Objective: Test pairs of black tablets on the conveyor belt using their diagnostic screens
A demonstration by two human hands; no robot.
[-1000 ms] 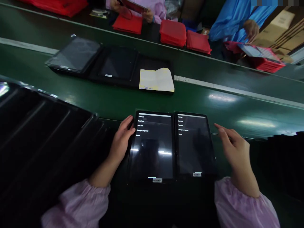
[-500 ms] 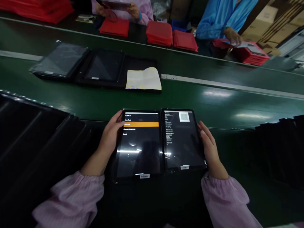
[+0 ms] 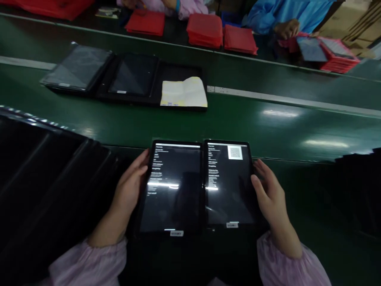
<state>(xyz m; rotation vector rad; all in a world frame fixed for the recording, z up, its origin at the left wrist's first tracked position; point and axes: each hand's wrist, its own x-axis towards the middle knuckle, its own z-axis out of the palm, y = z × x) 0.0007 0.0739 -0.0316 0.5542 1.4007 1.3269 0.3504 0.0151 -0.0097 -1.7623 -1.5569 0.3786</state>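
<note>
Left hand: the left hand [image 3: 128,190] lies along the outer edge of the left tablet [image 3: 172,186], fingers curled loosely onto its rim, touching rather than clasping it.
Right hand: the right hand [image 3: 269,194] rests against the outer edge of the right tablet [image 3: 229,184], fingers half spread, thumb at the bezel; no firm hold that I can make out.
Tablets: both lie flat between the two hands, side by side with long edges touching, screens lit with small text; the right one shows a QR square near its top.
Beyond the hands: the green conveyor belt [image 3: 282,127] runs across, carrying a black tray [image 3: 154,101] with two dark tablets and a yellow paper [image 3: 183,93].
Outside the left hand: a stack of black trays [image 3: 50,174].
Far side: red pouches [image 3: 205,33] in piles, with a co-worker's hand [image 3: 285,28] in a blue sleeve beside them.
Sleeves: pink cuffs [image 3: 89,262] at both wrists.
</note>
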